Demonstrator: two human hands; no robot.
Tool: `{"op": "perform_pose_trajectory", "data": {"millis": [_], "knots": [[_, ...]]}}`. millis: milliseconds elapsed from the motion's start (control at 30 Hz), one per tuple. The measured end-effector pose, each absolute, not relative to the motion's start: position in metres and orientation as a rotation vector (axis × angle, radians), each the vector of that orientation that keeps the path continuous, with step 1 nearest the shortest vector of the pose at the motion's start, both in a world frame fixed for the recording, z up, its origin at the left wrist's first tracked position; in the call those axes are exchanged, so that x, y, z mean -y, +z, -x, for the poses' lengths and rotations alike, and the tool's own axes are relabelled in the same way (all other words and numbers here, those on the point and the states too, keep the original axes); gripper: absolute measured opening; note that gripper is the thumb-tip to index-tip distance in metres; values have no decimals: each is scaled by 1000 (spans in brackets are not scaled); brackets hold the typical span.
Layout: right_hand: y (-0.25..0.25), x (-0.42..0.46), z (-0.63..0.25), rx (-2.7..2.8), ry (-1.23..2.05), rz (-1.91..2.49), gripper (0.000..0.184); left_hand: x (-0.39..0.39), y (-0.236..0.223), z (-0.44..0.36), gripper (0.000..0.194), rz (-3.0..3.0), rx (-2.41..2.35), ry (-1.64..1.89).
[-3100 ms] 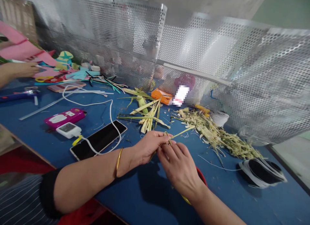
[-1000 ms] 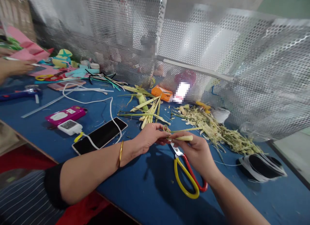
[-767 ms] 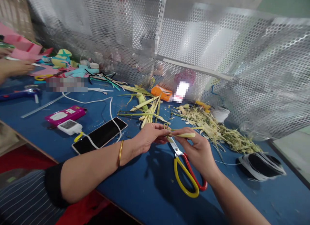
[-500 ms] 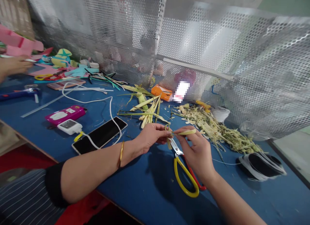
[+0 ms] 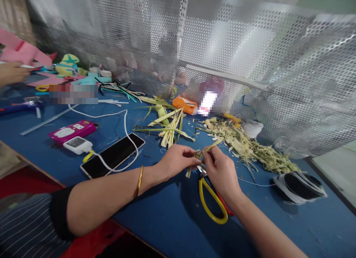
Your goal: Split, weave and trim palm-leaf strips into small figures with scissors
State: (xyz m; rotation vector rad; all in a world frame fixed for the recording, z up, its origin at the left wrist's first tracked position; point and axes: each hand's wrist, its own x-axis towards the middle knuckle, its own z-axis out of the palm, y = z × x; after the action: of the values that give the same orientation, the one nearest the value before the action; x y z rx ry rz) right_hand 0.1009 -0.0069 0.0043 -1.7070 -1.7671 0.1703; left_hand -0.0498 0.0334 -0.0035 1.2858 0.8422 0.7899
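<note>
"Perforated metal panels (image 5: 228, 35) stand along the back of a blue bench (image 5: 155, 228). Say the scissors (image 5: 213, 193) are our landmark: what lies farthest left of them?"

"Another person's hand (image 5: 13, 73), at a pink sheet (image 5: 18, 52). Nearer, but well left of the scissors, come a magenta device (image 5: 72, 131) and a dark-screened phone (image 5: 114, 156)."

"Then?"

"Pale husk strips (image 5: 174, 128), beyond the scissors and to their left. Just left of the blades, the left hand (image 5: 180, 159) pinches a looped plant strip (image 5: 213, 144) between thumb and fingers."

"So the strip is above the scissors?"

"Yes, over the blade end, with 2 hands on it. The right hand (image 5: 221, 171) pinches it too, partly covering the red handle."

"And right of the scissors?"

"Shredded plant scraps (image 5: 244, 143), farther back, then a black spool (image 5: 302, 187) wound with white thread."
</note>
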Motion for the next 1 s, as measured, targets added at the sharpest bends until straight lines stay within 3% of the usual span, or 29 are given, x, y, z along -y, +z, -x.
{"op": "perform_pose_trajectory", "data": {"millis": [200, 300, 367, 500, 633, 733, 833, 1000], "knots": [[24, 7, -117, 1971, 364, 1706, 12, -38, 5, 51, 4, -1008, -949, 858], [40, 11, -127, 2118, 393, 1593, 24, -41, 6, 53, 3, -962, -937, 869], [48, 14, -130, 2139, 461, 1470, 24, -42, 4, 54, 3, -969, -930, 862], [53, 15, -128, 2008, 713, 1289, 13, -42, 2, 54, 6, -986, -936, 869], [50, 14, -127, 1881, 1020, 1151, 24, -42, 4, 54, 13, -970, -949, 899], [45, 11, -125, 1828, 847, 1107, 11, -40, 7, 53, 14, -971, -948, 880], [37, 8, -119, 1697, 669, 1112, 19, -38, 8, 52, 12, -1005, -956, 855], [26, 7, -107, 1444, 820, 1228, 15, -37, 4, 51, 13, -1059, -946, 874]]}}
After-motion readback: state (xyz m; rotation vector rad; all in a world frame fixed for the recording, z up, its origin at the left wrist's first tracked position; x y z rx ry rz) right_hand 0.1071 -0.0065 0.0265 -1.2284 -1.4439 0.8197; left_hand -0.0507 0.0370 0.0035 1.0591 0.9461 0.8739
